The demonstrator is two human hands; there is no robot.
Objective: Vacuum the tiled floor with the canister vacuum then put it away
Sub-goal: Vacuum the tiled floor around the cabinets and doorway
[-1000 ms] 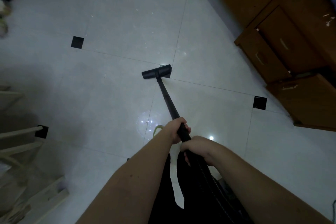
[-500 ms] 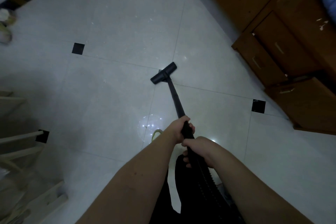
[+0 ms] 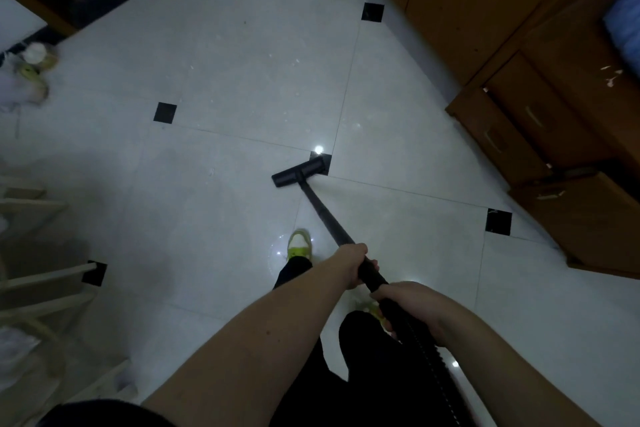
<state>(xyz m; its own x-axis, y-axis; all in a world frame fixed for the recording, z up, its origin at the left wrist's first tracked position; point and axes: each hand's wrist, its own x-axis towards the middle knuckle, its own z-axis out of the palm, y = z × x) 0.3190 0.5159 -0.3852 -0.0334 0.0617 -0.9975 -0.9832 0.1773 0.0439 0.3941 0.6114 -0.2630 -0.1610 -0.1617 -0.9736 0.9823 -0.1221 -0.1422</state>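
A black vacuum wand (image 3: 323,215) runs from my hands out to its flat floor head (image 3: 298,174), which lies on the white tiled floor (image 3: 242,87) by a black inset square. My left hand (image 3: 349,265) grips the wand higher up. My right hand (image 3: 408,305) grips it just behind, where the ribbed black hose (image 3: 436,367) begins. The hose runs down past my dark trousers and out of the frame. The canister is not in view.
Brown wooden drawers and cabinets (image 3: 540,121) line the right side. A pale wooden rack (image 3: 41,281) stands at the left. Small items and a cup (image 3: 33,62) lie at the far left. My yellow-green shoe (image 3: 299,244) is on the floor beside the wand.
The floor head has swung back from an angled pose to lie nearly crosswise, a little farther left. My left foot has stepped forward into sight. Both hands keep their grip.
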